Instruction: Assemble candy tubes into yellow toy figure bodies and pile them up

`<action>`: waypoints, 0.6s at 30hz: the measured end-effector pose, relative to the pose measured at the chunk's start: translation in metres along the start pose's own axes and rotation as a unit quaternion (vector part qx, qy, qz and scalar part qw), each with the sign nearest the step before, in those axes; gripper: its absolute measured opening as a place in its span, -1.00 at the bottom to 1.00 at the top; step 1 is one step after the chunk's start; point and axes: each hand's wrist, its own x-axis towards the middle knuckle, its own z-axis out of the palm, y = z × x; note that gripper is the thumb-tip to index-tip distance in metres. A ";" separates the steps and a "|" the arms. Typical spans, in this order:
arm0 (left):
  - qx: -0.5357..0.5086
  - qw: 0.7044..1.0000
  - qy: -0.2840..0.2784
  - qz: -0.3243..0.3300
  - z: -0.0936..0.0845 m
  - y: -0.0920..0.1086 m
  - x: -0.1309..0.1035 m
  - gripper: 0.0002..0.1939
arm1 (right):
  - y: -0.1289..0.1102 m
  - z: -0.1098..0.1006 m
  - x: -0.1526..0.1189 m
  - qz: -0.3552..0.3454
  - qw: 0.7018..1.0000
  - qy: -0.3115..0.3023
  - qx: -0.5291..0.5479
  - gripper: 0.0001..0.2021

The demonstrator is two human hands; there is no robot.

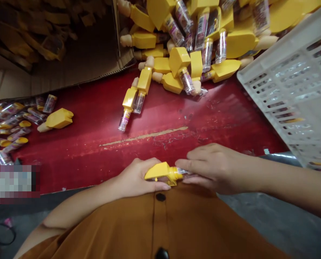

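Observation:
Close to my body at the table's front edge, my left hand (140, 178) is closed around a yellow plastic toy body (160, 169). My right hand (207, 165) pinches a small clear tube (182, 171) with a printed label, whose yellow collar meets the toy body's right end. Part of the tube is hidden by my fingers. Whether the two are fully joined I cannot tell. Beyond my hands, two toy bodies with tubes attached (129, 99) lie on the red tabletop (101, 118).
A heap of yellow toy bodies and tubes (179, 64) lies at the back. Loose tubes (11, 126) pile up at the left beside a single yellow body (59, 119). An open cardboard box (76, 77) stands back left, a white slotted crate (290, 79) at the right.

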 end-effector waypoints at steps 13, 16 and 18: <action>0.413 0.910 -0.010 0.028 -0.008 0.008 -0.006 -0.82 | -0.013 0.032 0.004 0.431 0.751 -0.194 0.461 -0.51; 0.381 0.924 0.028 0.020 -0.014 0.008 -0.004 -0.75 | -0.011 0.028 0.002 0.317 0.928 -0.080 0.179 -0.60; 0.388 0.920 0.036 0.049 -0.015 0.005 -0.003 -0.75 | -0.013 0.027 0.001 0.263 0.958 -0.071 0.093 -0.63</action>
